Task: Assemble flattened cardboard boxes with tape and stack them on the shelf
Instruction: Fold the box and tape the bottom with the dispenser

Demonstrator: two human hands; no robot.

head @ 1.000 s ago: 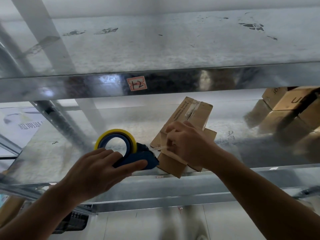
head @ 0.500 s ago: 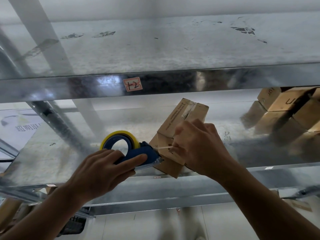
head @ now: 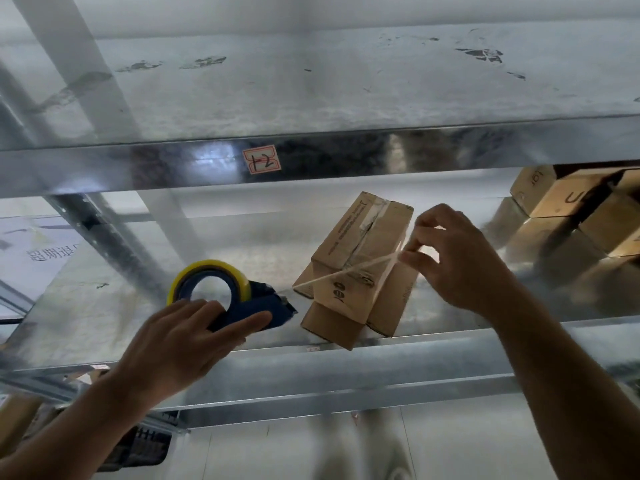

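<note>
A small brown cardboard box (head: pixel 360 261) lies on the metal shelf (head: pixel 346 344), its near flaps open and old tape along its top seam. My left hand (head: pixel 180 344) grips a blue tape dispenser (head: pixel 249 310) carrying a yellow-rimmed roll of clear tape (head: pixel 207 278), just left of the box. My right hand (head: pixel 457 258) is to the right of the box and pinches the end of a tape strip (head: pixel 346 271) stretched from the dispenser across the box.
Several assembled cardboard boxes (head: pixel 581 209) are stacked at the right end of the same shelf. An upper shelf (head: pixel 311 98) with a label reading 12 (head: pixel 261 160) hangs above. A slanted metal upright (head: pixel 104 230) stands at the left. Pale floor lies below.
My right hand has lifted off the box and moved right and up, drawing a strip of tape out of the dispenser across the box. My left hand has stayed on the dispenser.
</note>
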